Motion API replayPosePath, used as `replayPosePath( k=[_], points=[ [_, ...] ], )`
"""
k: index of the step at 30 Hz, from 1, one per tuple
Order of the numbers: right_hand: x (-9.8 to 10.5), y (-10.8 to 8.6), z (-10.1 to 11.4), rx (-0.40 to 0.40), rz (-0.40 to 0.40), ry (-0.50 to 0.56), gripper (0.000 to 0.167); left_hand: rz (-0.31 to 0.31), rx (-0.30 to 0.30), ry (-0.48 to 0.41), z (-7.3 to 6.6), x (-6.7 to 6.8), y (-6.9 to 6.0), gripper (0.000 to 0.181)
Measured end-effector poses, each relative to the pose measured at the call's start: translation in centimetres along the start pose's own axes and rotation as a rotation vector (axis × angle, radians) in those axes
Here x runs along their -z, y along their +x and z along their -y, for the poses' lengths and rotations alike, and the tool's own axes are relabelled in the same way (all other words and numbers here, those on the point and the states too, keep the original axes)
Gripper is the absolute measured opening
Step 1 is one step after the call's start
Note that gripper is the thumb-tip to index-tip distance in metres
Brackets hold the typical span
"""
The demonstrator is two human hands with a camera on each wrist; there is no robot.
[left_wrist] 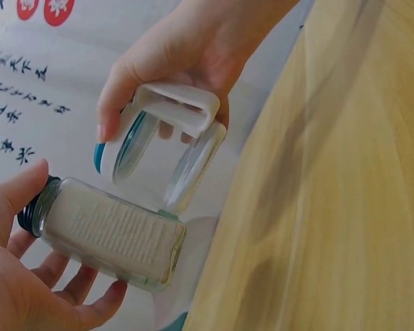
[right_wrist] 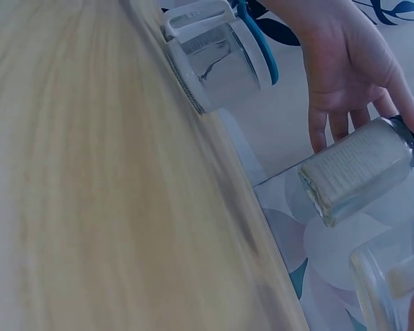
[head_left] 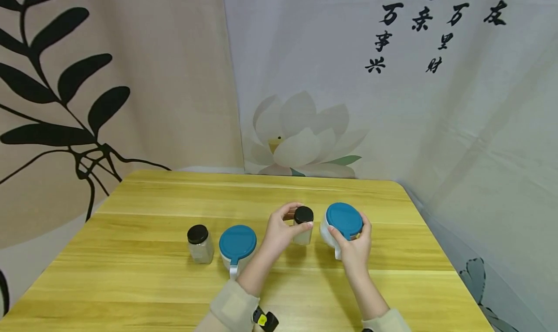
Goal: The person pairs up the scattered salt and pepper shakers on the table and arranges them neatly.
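Note:
My left hand [head_left: 282,231] holds a small glass jar with a black lid [head_left: 302,237], thumb and fingers about its top. Pale contents and lettering show on this jar [left_wrist: 114,231] in the left wrist view. To its right, my right hand [head_left: 358,252] grips a clear glass canister with a blue lid [head_left: 344,218] and white handle. Both vessels are upright, held just above the tabletop and apart from each other. In the right wrist view the held canister [right_wrist: 372,276] is partly cut off at the frame's edge.
On the wooden table [head_left: 144,283], a second black-lidded jar [head_left: 201,249] stands at the left. Beside it is another blue-lidded canister [head_left: 237,243], close to my left forearm. Behind the table hangs a printed cloth [head_left: 305,46] with a lotus and black characters.

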State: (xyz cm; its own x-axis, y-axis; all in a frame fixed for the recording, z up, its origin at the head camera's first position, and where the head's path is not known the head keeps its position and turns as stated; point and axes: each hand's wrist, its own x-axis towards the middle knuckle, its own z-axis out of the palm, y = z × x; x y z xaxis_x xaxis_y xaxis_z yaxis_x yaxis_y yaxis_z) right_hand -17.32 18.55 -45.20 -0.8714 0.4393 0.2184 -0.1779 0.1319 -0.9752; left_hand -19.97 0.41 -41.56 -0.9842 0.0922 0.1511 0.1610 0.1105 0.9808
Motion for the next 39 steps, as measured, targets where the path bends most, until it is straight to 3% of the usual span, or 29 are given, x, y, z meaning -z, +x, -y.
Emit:
replayPosePath(
  k=[18, 39],
  points=[
    [0.1, -1.3, -0.8, 0.003, -0.001, -0.023, 0.087, 0.009, -0.013, -0.008, 1.0, -0.4, -0.9, 0.046],
    [0.5, -2.2, -1.5, -0.015, 0.003, -0.039, 0.086, 0.009, 0.023, 0.012, 2.3, -0.7, -1.3, 0.046]
  ],
)
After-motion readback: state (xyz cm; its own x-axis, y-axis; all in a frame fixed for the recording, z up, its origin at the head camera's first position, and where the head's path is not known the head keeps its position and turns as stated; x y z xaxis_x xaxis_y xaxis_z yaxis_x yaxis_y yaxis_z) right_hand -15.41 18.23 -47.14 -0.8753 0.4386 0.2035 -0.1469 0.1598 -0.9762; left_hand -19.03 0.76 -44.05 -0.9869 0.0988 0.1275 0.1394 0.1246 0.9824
